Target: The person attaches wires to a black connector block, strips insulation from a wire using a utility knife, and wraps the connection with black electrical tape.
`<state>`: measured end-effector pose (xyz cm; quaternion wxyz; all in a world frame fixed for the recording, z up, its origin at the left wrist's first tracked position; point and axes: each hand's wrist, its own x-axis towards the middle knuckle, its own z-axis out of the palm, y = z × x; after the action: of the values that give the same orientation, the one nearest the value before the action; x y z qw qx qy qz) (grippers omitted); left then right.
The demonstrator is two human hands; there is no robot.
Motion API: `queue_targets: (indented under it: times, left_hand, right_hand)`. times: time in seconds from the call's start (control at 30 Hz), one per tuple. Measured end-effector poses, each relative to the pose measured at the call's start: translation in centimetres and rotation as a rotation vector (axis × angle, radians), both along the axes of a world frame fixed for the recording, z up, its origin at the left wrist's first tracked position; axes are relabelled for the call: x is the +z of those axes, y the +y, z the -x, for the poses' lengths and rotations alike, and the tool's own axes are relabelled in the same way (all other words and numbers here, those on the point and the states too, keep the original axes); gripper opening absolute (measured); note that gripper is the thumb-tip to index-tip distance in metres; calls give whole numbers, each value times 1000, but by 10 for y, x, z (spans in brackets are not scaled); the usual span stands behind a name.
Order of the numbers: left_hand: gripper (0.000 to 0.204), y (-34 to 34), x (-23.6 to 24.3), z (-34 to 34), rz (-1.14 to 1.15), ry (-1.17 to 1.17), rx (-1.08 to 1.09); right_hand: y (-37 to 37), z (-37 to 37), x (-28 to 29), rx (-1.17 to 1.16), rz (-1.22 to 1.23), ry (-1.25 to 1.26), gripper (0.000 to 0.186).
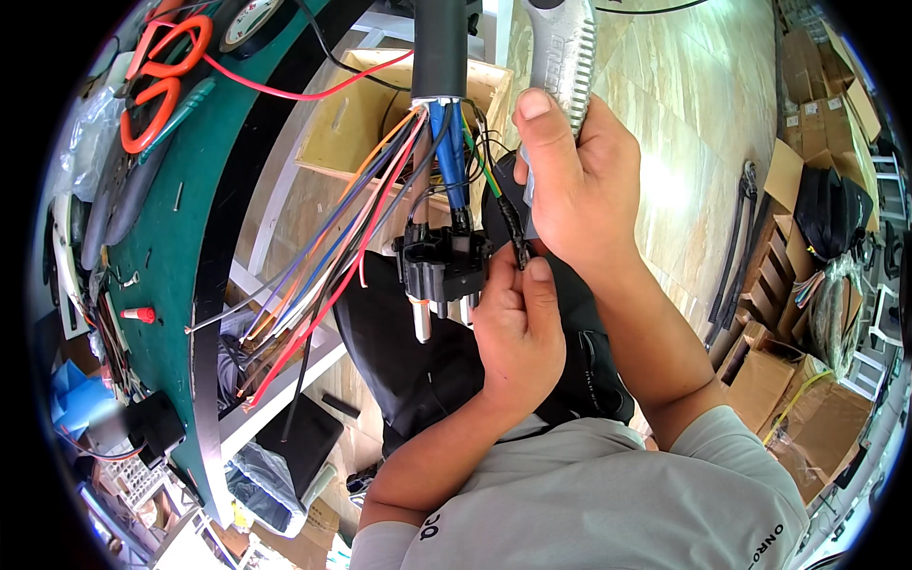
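A thick black cable (440,52) hangs from the top, its jacket cut open around many coloured wires. Brown and blue conductors run down into a round black connector (442,271) with metal pins below. Thin loose wires (328,242) fan out to the lower left. Beside the connector, my left hand (521,332) pinches the black-wrapped end of a green-yellow wire (516,228) between thumb and fingers. My right hand (584,185) grips a silver utility knife (562,57), thumb on its handle. The blade points down along that black wrapping; whether it touches is hard to tell.
A green-topped workbench (176,256) curves along the left, with orange-handled scissors (152,119), black tape (255,24) and a small red piece (139,314) on it. Behind the cable stands a wooden box (332,128). Cardboard boxes (784,380) line the right.
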<state>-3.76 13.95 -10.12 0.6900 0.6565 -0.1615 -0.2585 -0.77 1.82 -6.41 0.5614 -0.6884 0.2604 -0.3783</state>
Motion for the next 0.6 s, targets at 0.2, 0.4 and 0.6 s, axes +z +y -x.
queue_targets:
  times: [0.2,0.4,0.6]
  left_hand:
    - [29,-1,0,-1,-4,-4,22]
    - [28,-1,2,0,-3,15,19]
    - [28,0,2,-1,-16,1,16]
  right_hand:
    - [3,-2,0,-36,19,2,37]
    - [2,-6,-2,-56,46,-25,37]
    - [3,-9,-2,-82,61,-12,38]
